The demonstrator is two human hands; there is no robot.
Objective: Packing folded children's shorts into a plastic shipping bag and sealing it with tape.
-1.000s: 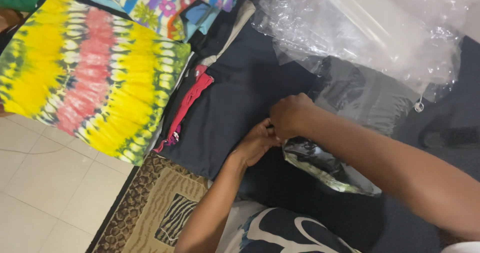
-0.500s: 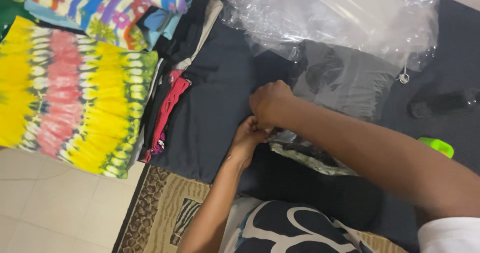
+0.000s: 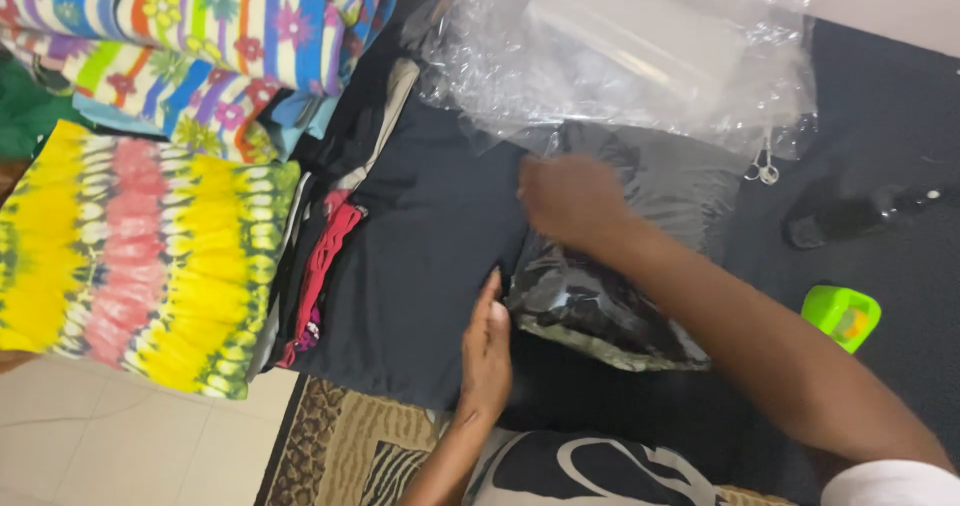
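In the head view, the left hand (image 3: 487,351) lies flat, fingers together and stretched out, on the dark cloth (image 3: 420,256), its fingertips touching the near edge of a dark garment in a clear plastic bag (image 3: 590,306). The right hand (image 3: 565,198) is blurred above the bag's far end; whether its fingers grip cannot be told. Crumpled clear plastic (image 3: 640,51) lies beyond the fingers, a green container (image 3: 840,316) to their right.
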